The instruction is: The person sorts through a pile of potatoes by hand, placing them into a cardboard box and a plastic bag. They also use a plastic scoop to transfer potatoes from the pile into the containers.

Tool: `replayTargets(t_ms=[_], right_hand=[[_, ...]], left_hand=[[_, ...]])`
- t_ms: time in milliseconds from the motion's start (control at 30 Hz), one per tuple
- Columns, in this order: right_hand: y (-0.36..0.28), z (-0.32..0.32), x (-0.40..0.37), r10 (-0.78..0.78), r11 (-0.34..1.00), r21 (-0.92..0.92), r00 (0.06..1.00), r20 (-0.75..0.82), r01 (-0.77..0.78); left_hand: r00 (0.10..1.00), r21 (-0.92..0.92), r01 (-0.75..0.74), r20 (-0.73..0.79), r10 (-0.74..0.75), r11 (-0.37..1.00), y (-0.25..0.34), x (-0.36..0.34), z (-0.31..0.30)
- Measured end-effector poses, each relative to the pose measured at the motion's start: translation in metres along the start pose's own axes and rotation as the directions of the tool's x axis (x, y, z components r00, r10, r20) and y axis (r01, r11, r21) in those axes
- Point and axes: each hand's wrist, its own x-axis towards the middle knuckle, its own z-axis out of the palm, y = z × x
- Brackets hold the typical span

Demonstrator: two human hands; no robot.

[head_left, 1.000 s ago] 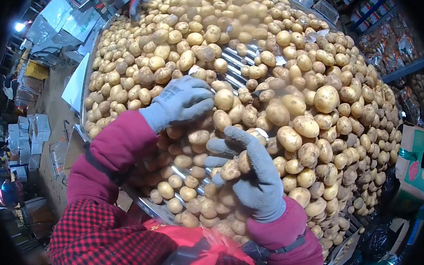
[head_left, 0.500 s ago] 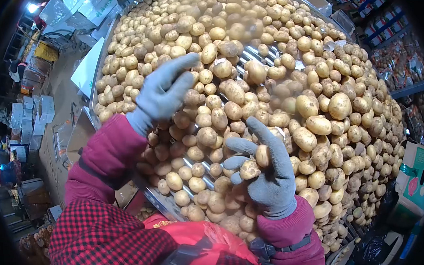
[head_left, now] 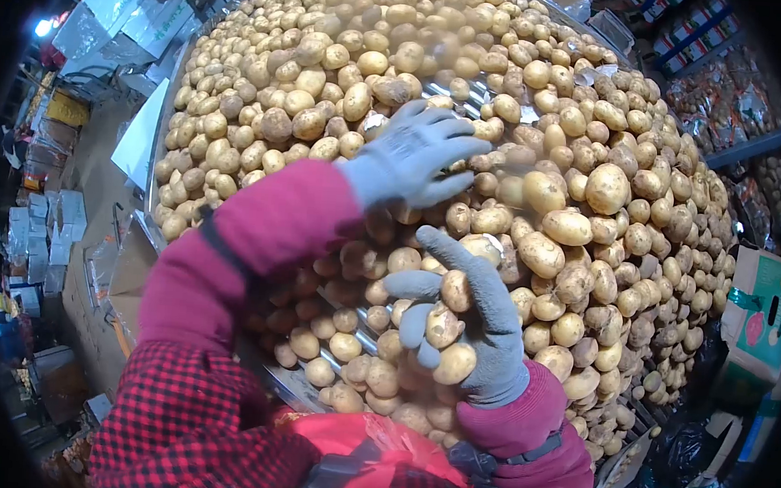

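A large heap of potatoes (head_left: 546, 254) covers a metal roller table, its rollers (head_left: 349, 340) showing through gaps. My left hand (head_left: 409, 156), in a grey glove, lies palm down over the middle of the heap with its fingers stretched out; what is under the palm is hidden. Closer to my body, my right hand (head_left: 492, 340), also gloved in grey, is turned up and curls round three small potatoes (head_left: 444, 326), cradled between fingers and palm.
White boxes (head_left: 140, 23) stand at the upper left beyond the table edge. A green and brown carton (head_left: 757, 320) is at the right, with black plastic bags (head_left: 686, 454) below it. Filled bags (head_left: 730, 104) sit on shelving at the upper right.
My left hand has swung right and come down over the heap, its fingers spreading. The right hand has shifted slightly left, and a third potato now shows in it.
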Motion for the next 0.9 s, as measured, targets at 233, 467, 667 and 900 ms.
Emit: replayTargets(t_ms=[233,467,667,900], right_hand=[[0.001,-0.001,0.001,-0.047,0.995,0.085,0.999,-0.018,0.048],[-0.007,-0.004,-0.001,0.08,0.962,0.261,0.997,0.007,-0.079],[-0.006,-0.005,-0.001,0.087,0.968,0.233,0.996,0.023,-0.09],[-0.005,-0.003,0.0,0.076,0.992,0.1,0.997,0.014,-0.077]], left_hand=[[0.938,0.256,0.208,0.221,-0.267,0.944,-0.05,0.032,0.018],[0.91,0.466,0.314,0.101,-0.402,0.828,-0.103,-0.045,-0.037],[0.933,0.658,0.312,-0.076,-0.352,0.685,-0.137,-0.057,-0.046],[0.995,0.387,0.069,0.041,-0.092,0.92,-0.097,-0.014,-0.023]])
